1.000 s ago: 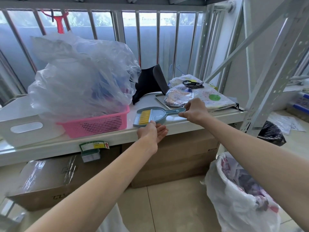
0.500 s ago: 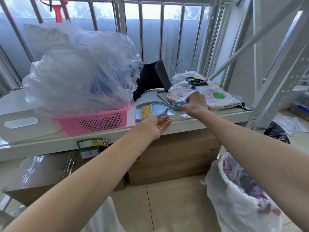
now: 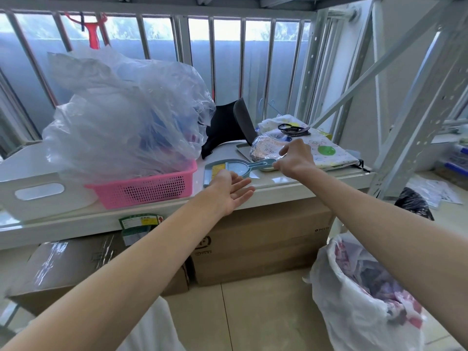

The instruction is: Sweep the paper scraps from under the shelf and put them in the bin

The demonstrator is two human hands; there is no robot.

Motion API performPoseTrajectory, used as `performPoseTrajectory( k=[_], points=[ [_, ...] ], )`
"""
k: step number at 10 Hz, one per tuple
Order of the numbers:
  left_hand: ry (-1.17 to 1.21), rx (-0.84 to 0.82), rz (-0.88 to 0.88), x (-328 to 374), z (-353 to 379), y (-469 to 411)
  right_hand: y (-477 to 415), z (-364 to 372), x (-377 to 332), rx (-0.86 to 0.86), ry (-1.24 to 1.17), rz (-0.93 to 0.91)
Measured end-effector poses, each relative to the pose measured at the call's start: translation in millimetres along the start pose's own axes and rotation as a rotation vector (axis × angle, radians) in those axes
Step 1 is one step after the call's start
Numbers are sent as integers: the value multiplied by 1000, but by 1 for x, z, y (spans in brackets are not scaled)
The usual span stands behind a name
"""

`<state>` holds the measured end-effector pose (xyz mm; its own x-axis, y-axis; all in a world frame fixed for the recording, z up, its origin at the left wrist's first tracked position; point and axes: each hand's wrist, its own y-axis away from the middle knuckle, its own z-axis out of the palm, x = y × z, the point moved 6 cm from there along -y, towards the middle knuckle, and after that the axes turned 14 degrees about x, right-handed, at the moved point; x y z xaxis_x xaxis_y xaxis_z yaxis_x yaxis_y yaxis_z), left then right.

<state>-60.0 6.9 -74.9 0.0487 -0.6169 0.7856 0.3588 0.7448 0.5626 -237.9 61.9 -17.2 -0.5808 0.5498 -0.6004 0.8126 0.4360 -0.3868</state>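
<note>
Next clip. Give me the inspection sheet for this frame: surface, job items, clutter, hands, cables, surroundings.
Surface: white shelf board, glossy and crowded.
Job's things: blue dustpan and brush set lies on the board; bag-lined bin on the floor at right, partly full; paper scraps not seen.
Clutter: pink basket heaped with clear plastic bags, black cap, wrapped packet, patterned cloth bag.
Hands: right hand pinches the set's handle; left hand open, palm up, at the board's edge.
Cables: nothing seen.
Surroundings: cardboard boxes under the board, window bars, tiled floor.
</note>
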Motion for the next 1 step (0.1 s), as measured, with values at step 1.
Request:
performPoseTrajectory(
  k=[1],
  points=[
    [-22, -6, 77, 12, -7, 7, 5, -21, -3, 5, -129, 22]
  ],
)
